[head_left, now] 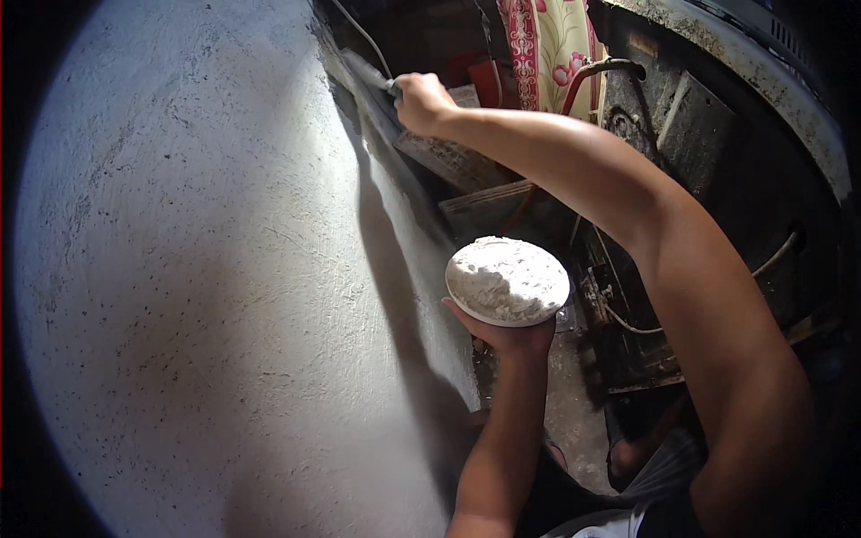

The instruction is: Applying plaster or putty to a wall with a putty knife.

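Observation:
My left hand [504,334] holds a round white plate [508,282] from below, heaped with white putty, level at chest height beside the wall. My right hand [421,100] reaches far forward and grips the handle of a flat putty knife [362,69], whose blade lies against the edge of the rough white plastered wall [206,269]. The wall fills the left half of the view and bears small dark specks. My right arm crosses above the plate.
Dark wooden boards [466,170] and a dirty dark machine or frame with hoses [682,134] stand to the right of the wall. A floral red and cream cloth [552,49] hangs at the top. My feet [628,457] are on a grey floor below.

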Available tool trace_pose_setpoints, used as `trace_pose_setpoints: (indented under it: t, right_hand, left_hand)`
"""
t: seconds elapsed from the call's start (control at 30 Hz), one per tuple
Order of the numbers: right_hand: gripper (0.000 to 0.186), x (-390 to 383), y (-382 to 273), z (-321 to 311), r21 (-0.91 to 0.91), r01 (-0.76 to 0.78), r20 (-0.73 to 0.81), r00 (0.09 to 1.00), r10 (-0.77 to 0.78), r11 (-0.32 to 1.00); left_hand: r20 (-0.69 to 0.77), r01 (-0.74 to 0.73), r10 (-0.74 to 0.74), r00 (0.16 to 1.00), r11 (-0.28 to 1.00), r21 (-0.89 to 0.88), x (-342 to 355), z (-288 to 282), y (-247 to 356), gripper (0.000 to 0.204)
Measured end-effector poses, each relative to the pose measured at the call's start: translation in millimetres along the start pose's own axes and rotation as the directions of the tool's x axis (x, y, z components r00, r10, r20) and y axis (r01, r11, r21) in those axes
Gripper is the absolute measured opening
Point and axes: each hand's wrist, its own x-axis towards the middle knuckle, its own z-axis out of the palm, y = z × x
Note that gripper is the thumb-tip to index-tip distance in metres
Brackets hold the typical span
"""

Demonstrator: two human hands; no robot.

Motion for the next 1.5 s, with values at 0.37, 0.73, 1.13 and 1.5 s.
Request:
trace_pose_setpoints:
  t: [0.37, 0.73, 1.13, 1.5]
  right_hand:
    - [0.025, -37.8, -33.4, 28.3, 0.088, 0.179, -0.148, 0.975, -0.165, 0.98]
    - [0.02, -186.7, -36.3, -115.7, 0.592, -0.222, 0.1, 0.974, 0.203, 0.775]
    - [0.017, -413.9, -14.2, -215.0, 0.7, -0.576, 0.284, 0.767, 0.575, 0.423]
    - [0.024, -440.0, -22.3, -216.1, 0.654, -0.703, 0.443, 0.656, 0.611, 0.28]
  left_hand:
    - [-0.075, 0.047, -0.041, 0.996, 0.996, 0.079, -0.6, -9.6, -12.0, 0.106]
    - [-0.061, 0.092, -0.086, 0.994, 0.991, 0.099, -22.6, -21.9, -30.6, 0.104]
    - [-0.085, -0.098, 0.118, 0.989, 0.973, 0.209, -17.6, -22.4, -17.9, 0.106]
    - [0.336, -0.243, 0.09, 0.937, 0.861, 0.447, -24.0, -59.4, 7.0, 0.09]
